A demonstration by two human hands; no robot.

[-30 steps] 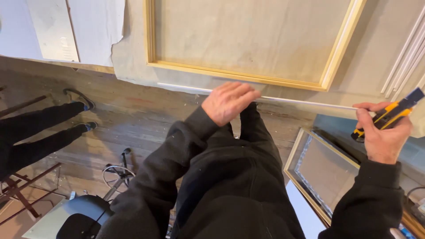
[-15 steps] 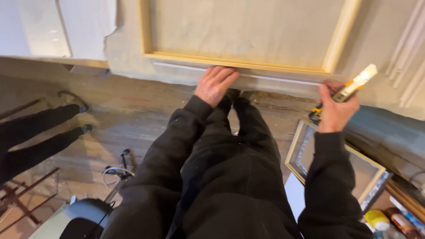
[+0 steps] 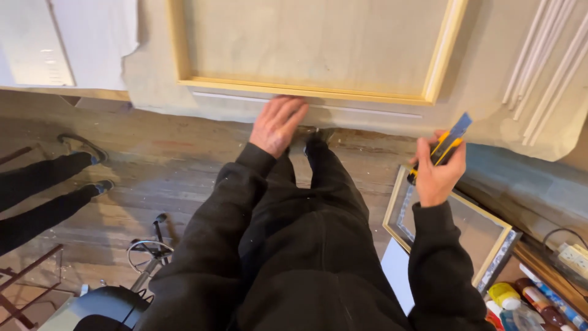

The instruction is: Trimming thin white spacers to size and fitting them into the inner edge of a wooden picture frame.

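Pressing flat on the thin white trim strip (image 3: 306, 105), the left hand (image 3: 277, 124) now sits lower-left vs. a sec ago, fingers spread and together-ish, palm down just below the gold picture frame (image 3: 438, 61) on the wall. Right hand (image 3: 436, 178) has dropped away from the strip w/ the yellow-black utility knife (image 3: 446, 144), fingers clamped round its handle, blade end up. Judging by that, the cut pass looks finished; the strip lies along the frame's lower edge. Another framed piece (image 3: 453, 236) leans near the right knee.
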